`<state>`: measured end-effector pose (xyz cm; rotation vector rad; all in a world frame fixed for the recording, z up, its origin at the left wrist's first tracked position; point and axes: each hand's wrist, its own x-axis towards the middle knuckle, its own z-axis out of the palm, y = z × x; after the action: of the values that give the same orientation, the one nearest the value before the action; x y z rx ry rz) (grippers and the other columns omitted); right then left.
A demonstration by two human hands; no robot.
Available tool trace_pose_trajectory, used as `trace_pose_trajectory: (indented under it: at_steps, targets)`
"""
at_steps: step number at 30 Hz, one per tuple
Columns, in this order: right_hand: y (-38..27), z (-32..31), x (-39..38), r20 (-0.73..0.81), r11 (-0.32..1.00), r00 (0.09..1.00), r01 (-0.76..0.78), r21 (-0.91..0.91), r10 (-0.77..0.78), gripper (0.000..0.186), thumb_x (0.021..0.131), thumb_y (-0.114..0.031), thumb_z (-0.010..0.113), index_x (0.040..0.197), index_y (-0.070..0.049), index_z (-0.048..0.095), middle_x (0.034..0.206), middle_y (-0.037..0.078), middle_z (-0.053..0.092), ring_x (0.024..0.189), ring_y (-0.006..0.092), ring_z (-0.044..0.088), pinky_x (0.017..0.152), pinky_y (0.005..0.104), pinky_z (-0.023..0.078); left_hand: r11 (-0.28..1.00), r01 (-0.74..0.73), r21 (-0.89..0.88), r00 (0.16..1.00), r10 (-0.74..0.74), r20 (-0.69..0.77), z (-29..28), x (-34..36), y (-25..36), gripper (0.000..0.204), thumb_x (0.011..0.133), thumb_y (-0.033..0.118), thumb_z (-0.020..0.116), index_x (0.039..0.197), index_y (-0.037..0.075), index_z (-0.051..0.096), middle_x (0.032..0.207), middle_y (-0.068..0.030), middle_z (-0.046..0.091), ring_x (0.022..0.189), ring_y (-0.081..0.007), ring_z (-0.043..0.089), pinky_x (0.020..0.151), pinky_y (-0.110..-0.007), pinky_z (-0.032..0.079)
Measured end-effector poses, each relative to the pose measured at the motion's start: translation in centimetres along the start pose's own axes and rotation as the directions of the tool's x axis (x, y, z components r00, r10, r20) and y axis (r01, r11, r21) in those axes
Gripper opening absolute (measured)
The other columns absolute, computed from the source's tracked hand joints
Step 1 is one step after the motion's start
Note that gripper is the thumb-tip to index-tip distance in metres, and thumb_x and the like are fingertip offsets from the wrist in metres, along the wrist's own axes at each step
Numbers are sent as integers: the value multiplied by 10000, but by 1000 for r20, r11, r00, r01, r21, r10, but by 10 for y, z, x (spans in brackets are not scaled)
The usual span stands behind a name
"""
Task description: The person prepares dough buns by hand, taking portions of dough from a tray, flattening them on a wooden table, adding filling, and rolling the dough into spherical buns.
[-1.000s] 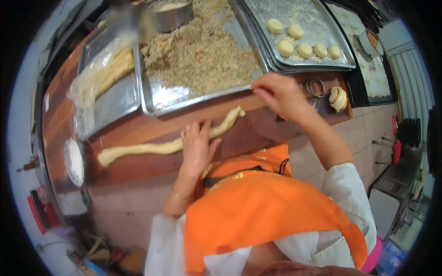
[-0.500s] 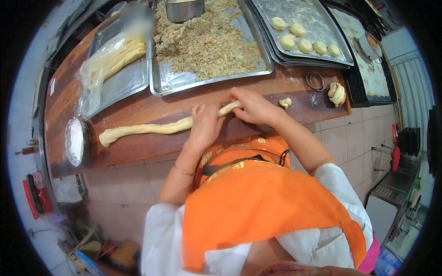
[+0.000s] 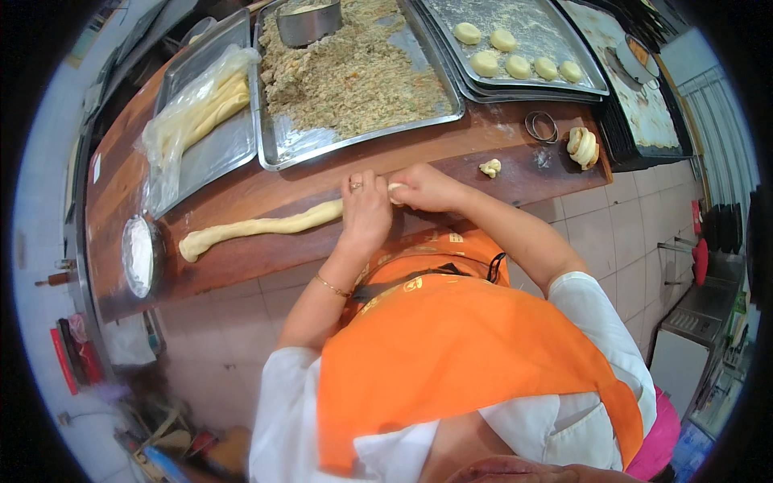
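A long pale dough rope [image 3: 258, 228] lies on the brown wooden counter [image 3: 241, 193], running from the left toward the middle. My left hand [image 3: 365, 211] rests on its right part, a ring on one finger. Just to the right, my right hand [image 3: 427, 188] pinches the rope's end between its fingers. A small torn-off dough piece [image 3: 489, 167] sits on the counter to the right of my hands. An orange apron covers my front below.
Behind the rope stand a tray of crumbly filling [image 3: 354, 76] with a round metal bowl [image 3: 308, 20], a tray of bagged dough strips [image 3: 197, 113] and a tray of dough rounds [image 3: 515, 56]. A ring cutter [image 3: 542, 126], a coiled dough piece [image 3: 582, 146] and a flour dish [image 3: 138, 255] lie about.
My right hand came back from the trays to the rope's right end and pinched off a small piece, which now lies to the right. My left hand shifted right along the rope.
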<state>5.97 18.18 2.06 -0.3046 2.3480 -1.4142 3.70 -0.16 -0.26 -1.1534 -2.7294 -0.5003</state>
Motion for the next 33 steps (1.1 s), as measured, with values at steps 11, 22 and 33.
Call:
trace_pose_trajectory:
  at_steps: [11,22,33]
  targets:
    - [-2,-29,-20,-212,904,911,272,-331,-352,220,913,-121,576,1076,25,600,1072,220,547,909,351,591,793,419,504,502,255,-827,956,-256,139,-28,12,14,666,900,3,600,1512,-47,342,1388,-179,525,1238,-268,521,1059,-408,415]
    - [-23,-13,-32,-336,971,940,-26,-238,-57,245,875,-125,656,1084,1,640,948,222,680,861,393,663,772,449,525,248,385,-889,872,-413,263,-14,20,17,198,949,75,667,1114,-30,642,952,-60,702,762,-92,638,693,-248,527]
    - [24,1,-48,-634,955,758,-48,-292,-156,205,811,-43,702,1009,-24,656,948,196,629,937,409,621,807,462,512,875,153,-460,950,-258,-175,-2,35,25,164,865,91,716,908,-32,616,856,-180,629,753,-308,621,695,-401,511]
